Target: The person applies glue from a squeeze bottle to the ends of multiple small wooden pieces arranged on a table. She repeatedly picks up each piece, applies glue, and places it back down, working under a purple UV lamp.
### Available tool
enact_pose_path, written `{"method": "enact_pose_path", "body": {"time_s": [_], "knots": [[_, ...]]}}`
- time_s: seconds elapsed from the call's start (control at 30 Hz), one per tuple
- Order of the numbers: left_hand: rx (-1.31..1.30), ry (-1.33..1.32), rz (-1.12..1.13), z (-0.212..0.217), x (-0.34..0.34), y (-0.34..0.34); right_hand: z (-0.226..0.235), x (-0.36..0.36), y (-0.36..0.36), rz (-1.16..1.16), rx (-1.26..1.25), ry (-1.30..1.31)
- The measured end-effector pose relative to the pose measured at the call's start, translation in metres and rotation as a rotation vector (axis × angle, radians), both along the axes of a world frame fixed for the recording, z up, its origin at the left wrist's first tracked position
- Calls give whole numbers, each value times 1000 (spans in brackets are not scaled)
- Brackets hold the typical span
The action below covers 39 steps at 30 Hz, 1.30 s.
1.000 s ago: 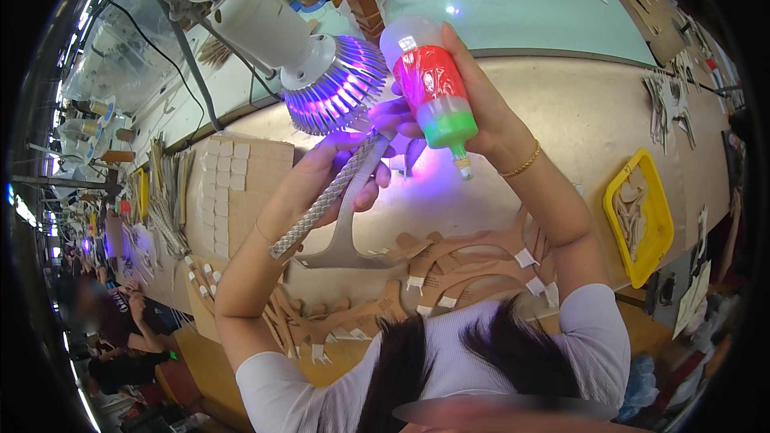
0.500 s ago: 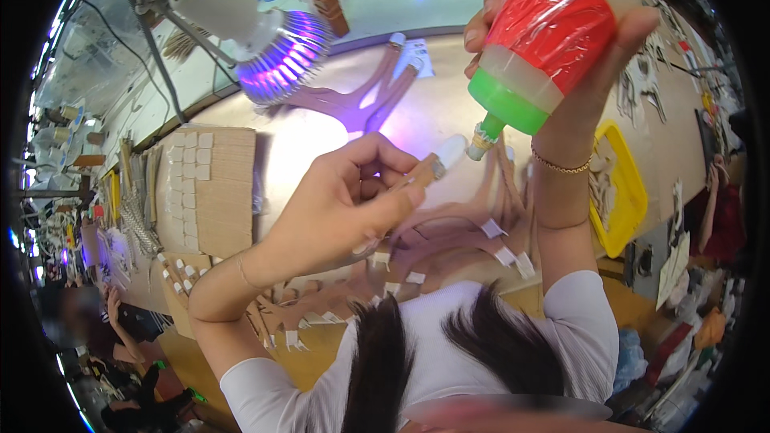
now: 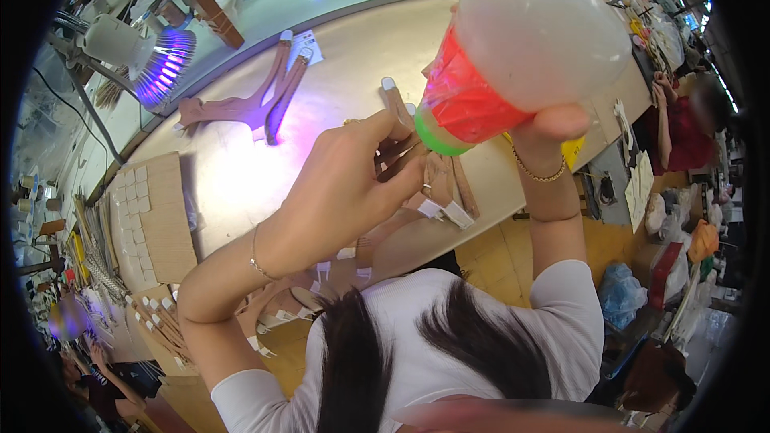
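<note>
My right hand [image 3: 557, 122] grips a translucent squeeze bottle [image 3: 553, 28] with a red wrap and a green cap, tipped downward. Its nozzle is hidden behind the cap and my left fingers. Just beside the cap, my left hand [image 3: 341, 176] is closed in a pinch on a brown strip [image 3: 391, 162], whose end I cannot see. Beyond my fingers a brown strip with a white tip [image 3: 390, 88] lies on the table. More brown strips [image 3: 441, 180] with white tabs spread under and beside my left hand, toward the table's near edge.
A lamp [image 3: 164, 68] glows violet at the left over a forked brown piece [image 3: 261, 108]. Cardboard [image 3: 172, 216] with rows of white patches lies left. Part of a yellow tray [image 3: 572, 149] shows behind my right wrist. Another person [image 3: 682, 124] is at the far right.
The bottle has come down and left, its cap now against my left fingers and its base tipped toward me. The view has shifted, so the lamp and cardboard appear farther left.
</note>
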State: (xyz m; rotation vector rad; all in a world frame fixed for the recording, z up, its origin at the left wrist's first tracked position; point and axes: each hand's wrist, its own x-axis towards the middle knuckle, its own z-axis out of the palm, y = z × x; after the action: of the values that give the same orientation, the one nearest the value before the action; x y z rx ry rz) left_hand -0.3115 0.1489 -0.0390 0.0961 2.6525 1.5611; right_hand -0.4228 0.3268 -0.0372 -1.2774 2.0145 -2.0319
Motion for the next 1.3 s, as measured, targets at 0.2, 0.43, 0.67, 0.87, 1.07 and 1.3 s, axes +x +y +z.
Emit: {"method": "enact_pose_path", "body": {"time_s": [0.2,0.43,0.67,0.87,1.07,1.3], "knots": [[43,-33,-34,-11,-1,22,-35,-2,37,305,-198,-177],[82,58,3,-35,5,41,-63,-2,66,329,-392,-364],[20,58,41,-41,13,51,-59,3,68,89,-182,-240],[12,45,45,-41,18,52,-61,7,66,70,-188,-245],[70,-20,56,-41,18,51,-62,8,66,53,-191,-244],[62,-12,76,-43,19,50,-63,8,65,39,-196,-245]]}}
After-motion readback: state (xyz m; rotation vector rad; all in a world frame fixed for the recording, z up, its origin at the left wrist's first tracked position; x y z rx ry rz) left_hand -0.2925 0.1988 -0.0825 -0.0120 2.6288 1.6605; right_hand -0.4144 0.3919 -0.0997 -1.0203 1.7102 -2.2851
